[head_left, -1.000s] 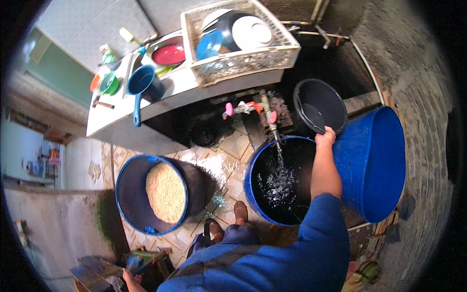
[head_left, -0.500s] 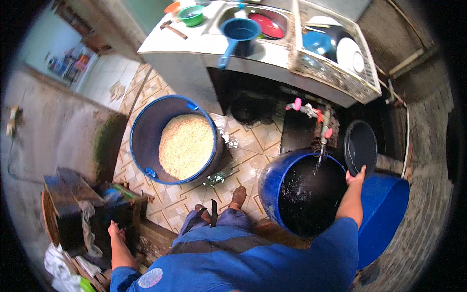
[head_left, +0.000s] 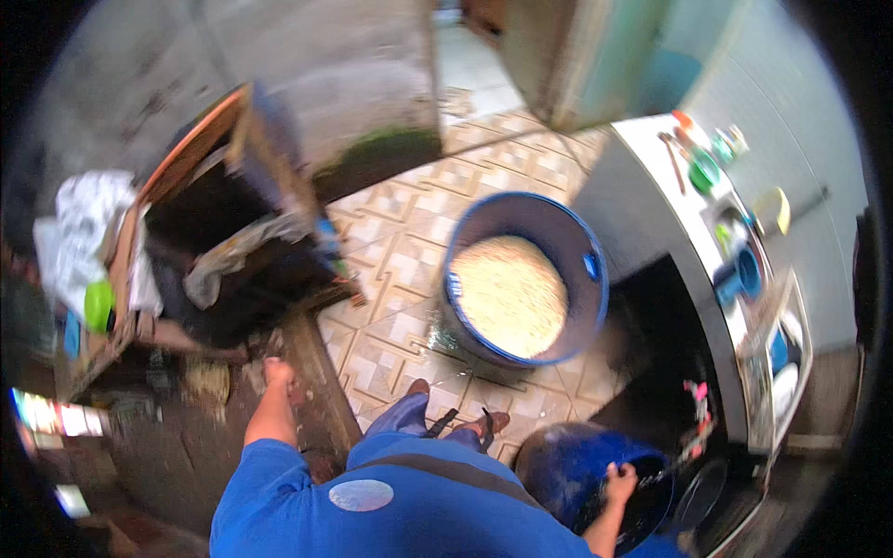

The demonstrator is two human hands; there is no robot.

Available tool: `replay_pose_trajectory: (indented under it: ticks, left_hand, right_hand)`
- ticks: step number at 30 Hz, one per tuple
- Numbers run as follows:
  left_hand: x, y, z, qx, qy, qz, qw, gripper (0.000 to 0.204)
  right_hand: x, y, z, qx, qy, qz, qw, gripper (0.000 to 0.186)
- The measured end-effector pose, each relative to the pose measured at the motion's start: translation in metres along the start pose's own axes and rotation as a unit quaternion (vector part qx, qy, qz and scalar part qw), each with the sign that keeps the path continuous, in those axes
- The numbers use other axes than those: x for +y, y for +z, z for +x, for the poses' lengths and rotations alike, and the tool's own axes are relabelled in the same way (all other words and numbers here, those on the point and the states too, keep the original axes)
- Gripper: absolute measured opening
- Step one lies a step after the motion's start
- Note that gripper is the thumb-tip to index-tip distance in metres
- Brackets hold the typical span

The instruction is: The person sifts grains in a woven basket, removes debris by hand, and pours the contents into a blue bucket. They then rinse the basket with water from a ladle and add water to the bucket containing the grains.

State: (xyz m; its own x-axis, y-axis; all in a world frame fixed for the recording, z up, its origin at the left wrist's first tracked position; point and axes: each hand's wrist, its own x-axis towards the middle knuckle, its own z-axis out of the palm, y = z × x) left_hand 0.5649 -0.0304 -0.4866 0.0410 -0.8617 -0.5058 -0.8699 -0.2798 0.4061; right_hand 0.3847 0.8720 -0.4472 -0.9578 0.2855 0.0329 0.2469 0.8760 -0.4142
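Note:
My left hand (head_left: 280, 374) hangs loosely with fingers partly curled and apart, holding nothing visible. It is nearest the cluttered wooden stand on the left. My right hand (head_left: 620, 484), its fingers loosely bent and apparently empty, is above the blue barrel (head_left: 563, 465) at the lower right. Beside that barrel, apart from my hand, is a round black basin (head_left: 701, 495). A large blue-rimmed tub (head_left: 586, 321) stands on the floor ahead, with a pale, grain-like mass (head_left: 512, 293) inside.
A counter (head_left: 656, 172) on the right bears a green bowl (head_left: 704, 172), a hammer (head_left: 672, 163), a blue dipper (head_left: 739, 274) and a dish rack (head_left: 800, 372). Pink-handled taps (head_left: 696, 409) are near the barrel. The wooden stand (head_left: 233, 232) is on the left; the tiled floor (head_left: 400, 246) looks wet.
My view has swung left, so the tub and counter appear farther right. My right hand has let go of the black basin and moved away from it. My left hand still hangs at my side.

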Motion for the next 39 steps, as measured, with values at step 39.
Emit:
replay_pose_trajectory:
  ticks: [39]
  left_hand:
    - [-0.066, 0.085, -0.049, -0.026, -0.063, -0.036, 0.997, 0.045]
  right_hand:
    - [-0.432, 0.338, 0.040, -0.546, -0.129, -0.141, 0.816, 0.049]
